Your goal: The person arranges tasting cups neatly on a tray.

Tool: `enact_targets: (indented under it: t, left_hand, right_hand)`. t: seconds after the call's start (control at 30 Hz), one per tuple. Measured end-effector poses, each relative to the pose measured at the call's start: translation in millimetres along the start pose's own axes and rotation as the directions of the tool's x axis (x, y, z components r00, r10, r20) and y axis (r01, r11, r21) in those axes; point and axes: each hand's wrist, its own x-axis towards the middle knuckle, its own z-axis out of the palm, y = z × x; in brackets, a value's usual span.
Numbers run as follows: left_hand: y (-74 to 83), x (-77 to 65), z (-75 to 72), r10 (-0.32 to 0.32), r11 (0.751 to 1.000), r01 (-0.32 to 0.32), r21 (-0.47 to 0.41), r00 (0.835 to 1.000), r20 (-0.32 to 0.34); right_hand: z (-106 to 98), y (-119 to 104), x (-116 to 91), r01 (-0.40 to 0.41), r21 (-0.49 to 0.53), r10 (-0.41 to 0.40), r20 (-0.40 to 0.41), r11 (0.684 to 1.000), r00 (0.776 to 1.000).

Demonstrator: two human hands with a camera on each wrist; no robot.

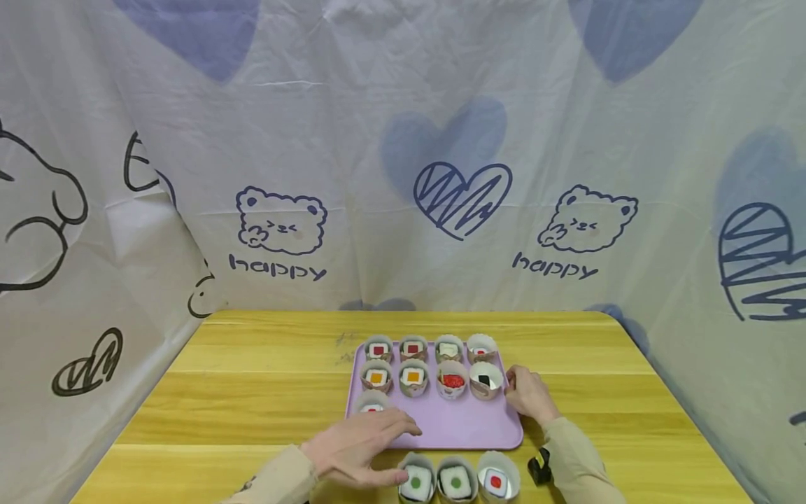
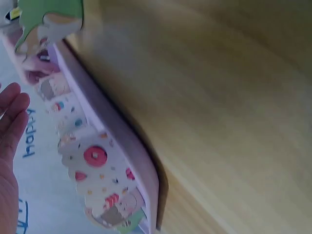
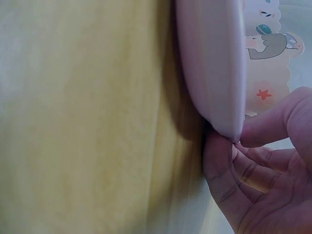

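Note:
A pinkish-purple tray [image 1: 450, 423] lies on the table, bearing several paper cups with sushi pieces in rows. My right hand [image 1: 530, 393] grips the tray's right edge; in the right wrist view the thumb and fingers [image 3: 219, 161] pinch its rim from above and below. Over the tray's front left corner, my left hand [image 1: 359, 444] is spread with fingers extended. It partly hides a cup [image 1: 370, 400] holding a red-centred sushi piece. In the left wrist view the left fingers [image 2: 14, 112] appear apart from the patterned cup [image 2: 97, 180], holding nothing.
In front of the tray stand three cups: two with green-centred sushi pieces [image 1: 416, 483] and one with a red-centred piece [image 1: 496, 482]. A small black object [image 1: 539, 467] lies beside my right forearm. Printed cloth [image 1: 378, 140] hangs around the wooden table [image 1: 271, 392].

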Motion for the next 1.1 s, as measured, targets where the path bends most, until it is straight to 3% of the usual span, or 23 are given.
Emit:
enact_targets:
  t: [0.13,0.5,1.1]
  left_hand:
    - [4.4,1.8,5.3,0.010,0.999,-0.008,-0.036,0.998,0.062]
    - [4.1,4.8,16.8,0.090,0.996,-0.091,0.002,0.990,0.108]
    - [7.6,10.4,26.0,0.069,0.998,-0.070,-0.002,0.982,0.174]
  right_hand:
    - [0,0,0,-0.003,0.002,0.003,0.001,1.000,1.000]
    - [1,1,0,-0.020,0.009,0.019,0.019,1.000,1.000]
    - [1,2,2,0.007,-0.003,-0.007,0.003,1.000,1.000]
